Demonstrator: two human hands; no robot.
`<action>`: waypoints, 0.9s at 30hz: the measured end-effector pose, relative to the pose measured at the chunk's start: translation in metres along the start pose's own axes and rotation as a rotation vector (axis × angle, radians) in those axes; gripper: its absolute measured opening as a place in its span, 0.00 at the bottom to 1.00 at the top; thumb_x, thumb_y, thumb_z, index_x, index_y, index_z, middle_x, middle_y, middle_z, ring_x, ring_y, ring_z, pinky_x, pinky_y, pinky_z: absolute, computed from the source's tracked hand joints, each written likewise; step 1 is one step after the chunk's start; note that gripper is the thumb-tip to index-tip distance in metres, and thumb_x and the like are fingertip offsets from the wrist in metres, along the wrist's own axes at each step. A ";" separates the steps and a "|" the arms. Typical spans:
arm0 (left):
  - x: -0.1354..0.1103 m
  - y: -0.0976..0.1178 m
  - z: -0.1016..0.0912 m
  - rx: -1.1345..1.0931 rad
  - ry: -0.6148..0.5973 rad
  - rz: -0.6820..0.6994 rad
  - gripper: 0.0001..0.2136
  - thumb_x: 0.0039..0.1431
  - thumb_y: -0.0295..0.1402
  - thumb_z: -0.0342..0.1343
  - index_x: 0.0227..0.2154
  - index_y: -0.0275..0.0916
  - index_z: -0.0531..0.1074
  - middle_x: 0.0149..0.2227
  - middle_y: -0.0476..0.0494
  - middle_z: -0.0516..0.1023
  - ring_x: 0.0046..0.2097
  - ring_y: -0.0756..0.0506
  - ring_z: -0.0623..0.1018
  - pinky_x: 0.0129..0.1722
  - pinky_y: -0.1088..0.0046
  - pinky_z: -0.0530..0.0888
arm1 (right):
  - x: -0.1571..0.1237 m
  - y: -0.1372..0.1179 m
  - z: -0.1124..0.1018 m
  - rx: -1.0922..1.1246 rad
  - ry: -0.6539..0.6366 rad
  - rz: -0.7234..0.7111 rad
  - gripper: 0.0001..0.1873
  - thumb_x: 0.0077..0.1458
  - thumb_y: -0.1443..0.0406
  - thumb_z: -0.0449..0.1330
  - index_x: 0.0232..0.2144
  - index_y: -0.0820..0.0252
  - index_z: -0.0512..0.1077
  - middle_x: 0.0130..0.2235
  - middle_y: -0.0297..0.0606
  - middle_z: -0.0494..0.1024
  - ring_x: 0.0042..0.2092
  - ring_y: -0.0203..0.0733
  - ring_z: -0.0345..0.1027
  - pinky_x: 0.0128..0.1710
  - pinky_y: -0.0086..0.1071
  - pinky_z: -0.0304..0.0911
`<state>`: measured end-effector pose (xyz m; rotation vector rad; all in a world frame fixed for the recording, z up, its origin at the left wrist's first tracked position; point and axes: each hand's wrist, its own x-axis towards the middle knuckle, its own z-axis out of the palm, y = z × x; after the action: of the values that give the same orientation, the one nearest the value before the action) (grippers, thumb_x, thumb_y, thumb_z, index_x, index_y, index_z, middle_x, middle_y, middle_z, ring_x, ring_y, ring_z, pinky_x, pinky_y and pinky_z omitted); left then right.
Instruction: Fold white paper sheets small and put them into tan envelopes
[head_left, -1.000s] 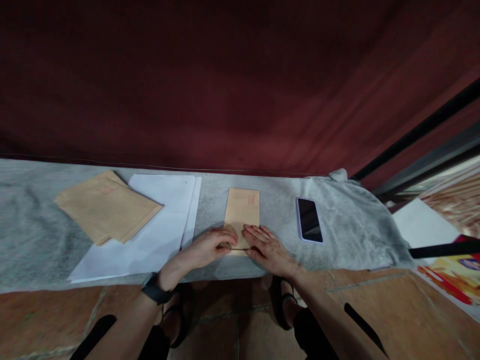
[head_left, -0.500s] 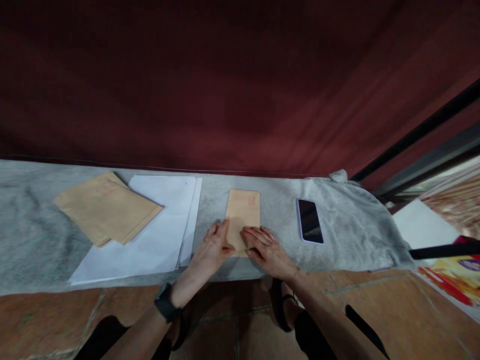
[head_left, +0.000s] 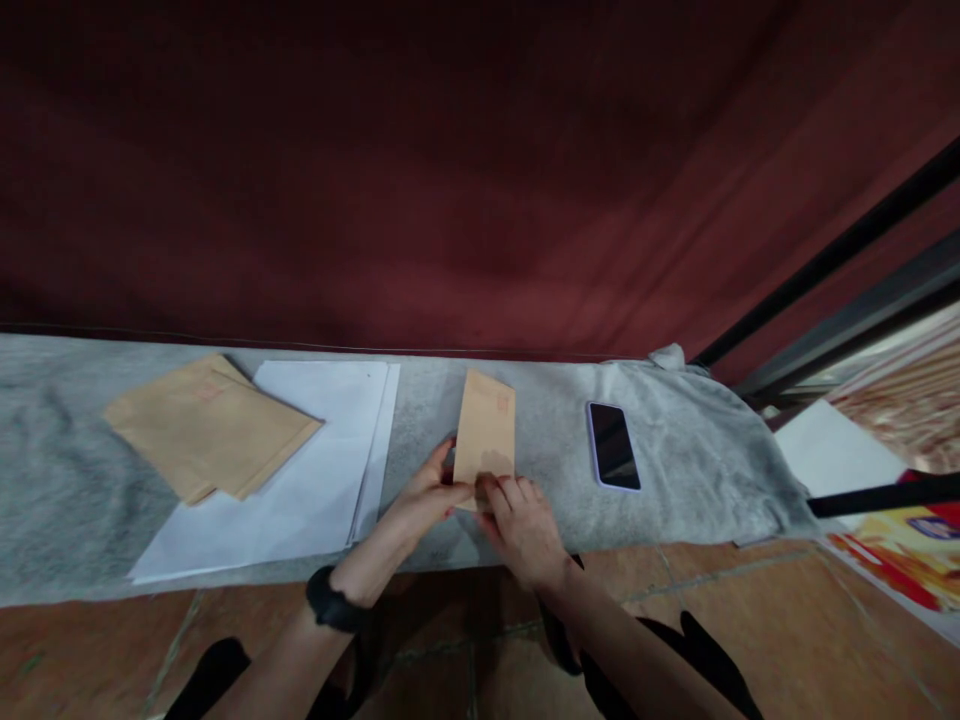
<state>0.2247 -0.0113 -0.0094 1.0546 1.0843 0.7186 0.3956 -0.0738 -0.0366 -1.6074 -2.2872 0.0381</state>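
- Work appears to be midway on a single envelope (head_left: pixel 486 425), the only one in the person's hands; its body looks flat and smooth, with faint red print near the end farthest from the fingers.
- What has been finished at its near end cannot be told: the fingers cover most of that edge, and whether a flap there is open or closed is hidden. Judging by the grip, that edge is where the handling remains to be done.
- Other envelopes (head_left: pixel 217 430), overlapping in a loose pile well to the left of both hands, lie untouched, as do white sheets (head_left: pixel 330 480) partly beneath them, nearer the left hand. Whether those envelopes are finished or waiting does not show.
- The envelope lies between the hands and stretches away from them, its near end within their grasp, its far end reaching out ahead. It looks slightly tilted, the left edge seemingly raised off the surface (head_left: pixel 697 460).
- The left hand (head_left: pixel 431 495) pinches the near left corner, thumb on top and fingers at the side, apparently reaching underneath.
- The right hand (head_left: pixel 521 520), fingers curled together, grips the near edge toward its right corner, thumb tucked low; the two thumbs are close together.
- A phone (head_left: pixel 615 447) rests to the right of the right hand, well apart from it.
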 end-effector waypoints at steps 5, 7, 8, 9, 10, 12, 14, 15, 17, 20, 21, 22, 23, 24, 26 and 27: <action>-0.003 0.006 0.008 -0.309 -0.133 -0.027 0.29 0.60 0.54 0.58 0.55 0.36 0.68 0.41 0.38 0.80 0.42 0.42 0.81 0.40 0.66 0.77 | 0.014 0.022 -0.021 0.398 0.196 0.217 0.22 0.71 0.59 0.45 0.56 0.55 0.72 0.44 0.44 0.74 0.43 0.45 0.72 0.44 0.36 0.70; -0.003 0.004 0.014 -0.312 -0.129 -0.050 0.31 0.57 0.51 0.63 0.57 0.38 0.67 0.44 0.37 0.81 0.46 0.41 0.81 0.45 0.63 0.77 | 0.018 0.029 -0.026 0.593 0.328 0.362 0.21 0.70 0.55 0.47 0.42 0.56 0.78 0.40 0.42 0.73 0.42 0.44 0.71 0.44 0.36 0.70; -0.003 0.002 0.018 -0.302 -0.127 -0.059 0.32 0.55 0.48 0.66 0.58 0.39 0.67 0.44 0.37 0.81 0.46 0.41 0.81 0.45 0.63 0.77 | 0.020 0.029 -0.027 0.692 0.376 0.431 0.21 0.68 0.53 0.49 0.37 0.56 0.77 0.38 0.40 0.73 0.40 0.44 0.71 0.43 0.36 0.70; -0.004 0.001 0.022 -0.297 -0.136 -0.070 0.32 0.53 0.46 0.68 0.57 0.39 0.68 0.45 0.38 0.81 0.46 0.41 0.81 0.45 0.64 0.77 | 0.021 0.028 -0.026 0.799 0.404 0.493 0.21 0.67 0.51 0.51 0.33 0.56 0.76 0.36 0.39 0.74 0.39 0.43 0.71 0.41 0.36 0.70; -0.004 -0.001 0.026 -0.300 -0.150 -0.079 0.31 0.52 0.45 0.69 0.56 0.39 0.69 0.45 0.38 0.82 0.45 0.41 0.82 0.45 0.64 0.78 | 0.022 0.025 -0.023 0.912 0.415 0.543 0.20 0.65 0.51 0.53 0.33 0.56 0.76 0.35 0.38 0.75 0.38 0.43 0.71 0.40 0.36 0.70; -0.004 -0.004 0.033 -0.314 -0.152 -0.074 0.27 0.52 0.45 0.69 0.51 0.38 0.72 0.43 0.38 0.82 0.43 0.42 0.82 0.42 0.66 0.78 | 0.022 0.016 -0.015 1.131 0.405 0.617 0.17 0.60 0.50 0.58 0.35 0.57 0.75 0.33 0.36 0.77 0.36 0.42 0.72 0.38 0.35 0.70; -0.003 -0.006 0.037 -0.309 -0.110 -0.054 0.24 0.49 0.43 0.70 0.45 0.36 0.74 0.38 0.40 0.83 0.38 0.45 0.82 0.39 0.69 0.77 | 0.021 0.008 -0.006 1.269 0.385 0.660 0.16 0.56 0.51 0.63 0.34 0.58 0.74 0.32 0.35 0.79 0.34 0.42 0.73 0.37 0.35 0.70; -0.002 -0.007 0.037 -0.296 -0.087 -0.044 0.23 0.47 0.43 0.71 0.43 0.36 0.74 0.36 0.41 0.83 0.36 0.46 0.81 0.37 0.71 0.76 | 0.020 0.006 -0.003 1.316 0.373 0.675 0.16 0.53 0.51 0.64 0.34 0.57 0.74 0.31 0.34 0.79 0.33 0.41 0.73 0.36 0.35 0.71; 0.002 -0.008 0.034 -0.253 -0.057 -0.038 0.23 0.45 0.42 0.71 0.42 0.35 0.74 0.33 0.43 0.82 0.32 0.47 0.80 0.33 0.73 0.74 | 0.020 0.006 0.001 1.402 0.337 0.711 0.17 0.50 0.51 0.66 0.36 0.57 0.74 0.30 0.34 0.79 0.31 0.41 0.74 0.34 0.35 0.71; 0.006 -0.009 0.023 -0.145 -0.045 -0.060 0.22 0.45 0.42 0.70 0.40 0.35 0.72 0.28 0.46 0.80 0.27 0.49 0.78 0.28 0.74 0.72 | 0.019 0.016 0.001 1.488 0.318 0.816 0.21 0.47 0.51 0.67 0.38 0.57 0.72 0.29 0.33 0.78 0.30 0.43 0.75 0.31 0.36 0.73; 0.008 -0.009 0.019 -0.105 -0.041 -0.072 0.22 0.44 0.42 0.70 0.39 0.36 0.71 0.26 0.48 0.79 0.26 0.49 0.77 0.27 0.75 0.71 | 0.019 0.021 0.001 1.489 0.316 0.851 0.21 0.45 0.51 0.68 0.37 0.56 0.71 0.29 0.33 0.78 0.29 0.43 0.75 0.29 0.36 0.73; 0.008 -0.009 0.014 -0.068 -0.038 -0.085 0.23 0.43 0.42 0.70 0.39 0.37 0.70 0.25 0.50 0.78 0.25 0.49 0.77 0.26 0.75 0.70 | 0.019 0.026 0.001 1.479 0.306 0.875 0.22 0.43 0.51 0.68 0.37 0.56 0.71 0.28 0.32 0.77 0.27 0.42 0.74 0.28 0.36 0.73; 0.008 -0.009 0.009 -0.035 -0.037 -0.098 0.23 0.43 0.42 0.70 0.39 0.38 0.68 0.24 0.51 0.77 0.24 0.49 0.77 0.25 0.75 0.70 | 0.018 0.030 0.002 1.461 0.278 0.883 0.23 0.42 0.51 0.68 0.37 0.56 0.70 0.28 0.31 0.77 0.26 0.41 0.73 0.26 0.35 0.73; 0.008 -0.009 0.004 -0.009 -0.038 -0.111 0.24 0.42 0.42 0.69 0.39 0.39 0.67 0.23 0.53 0.76 0.23 0.50 0.77 0.25 0.76 0.70 | 0.017 0.034 0.003 1.436 0.232 0.873 0.23 0.42 0.51 0.68 0.37 0.56 0.70 0.27 0.30 0.76 0.25 0.40 0.72 0.25 0.35 0.72; 0.006 -0.009 -0.005 0.034 -0.037 -0.133 0.24 0.42 0.41 0.68 0.40 0.41 0.63 0.22 0.54 0.76 0.22 0.50 0.76 0.24 0.77 0.69 | 0.014 0.039 0.006 1.365 0.145 0.829 0.23 0.44 0.51 0.66 0.39 0.56 0.70 0.24 0.27 0.73 0.22 0.39 0.69 0.22 0.34 0.70; 0.005 -0.009 -0.008 0.052 -0.036 -0.144 0.24 0.43 0.40 0.68 0.40 0.41 0.62 0.22 0.55 0.76 0.21 0.50 0.76 0.23 0.77 0.69 | 0.012 0.041 0.008 1.315 0.113 0.798 0.22 0.46 0.52 0.64 0.41 0.56 0.69 0.23 0.26 0.72 0.21 0.38 0.67 0.21 0.33 0.68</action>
<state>0.2188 -0.0078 -0.0202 1.0184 1.1405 0.5564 0.4265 -0.0464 -0.0496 -1.4415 -0.8648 1.2637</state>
